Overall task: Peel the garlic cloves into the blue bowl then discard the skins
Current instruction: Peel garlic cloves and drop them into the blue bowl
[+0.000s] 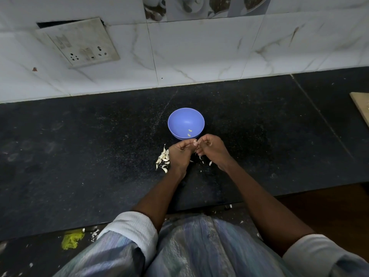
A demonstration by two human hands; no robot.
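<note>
While you work, read the counter (79, 156) from your left: a pile (163, 159) of cloves and loose skins lies just beside your left hand (178, 154), touching or nearly touching its outer edge. That hand has its fingers curled in and its thumb raised, and it meets your right hand (210, 146) at the fingertips, both pinching a small pale clove (195, 143). The clove is too small to show its long axis or how much skin is on it. It sits between the 2 thumbs, just short of the near rim of the bowl (179, 118), so the bowl lies straight ahead of both hands and neither is clearly nearer. Your right hand is curled as well, knuckles up, wrist angled in from the right. Both forearms converge from your body toward that one spot, with the sleeves rolled to the elbow. Inside the bowl, 2 peeled cloves (189, 132) rest on the near slope of the floor. A few skins (205, 161) lie scattered under and to the right of your right wrist. I judge you are mid-peel on a 3rd clove; once it is bare, a short reach forward should drop it in. The pile at your left looks far from done, and the skins have not yet been gathered for discarding.
</note>
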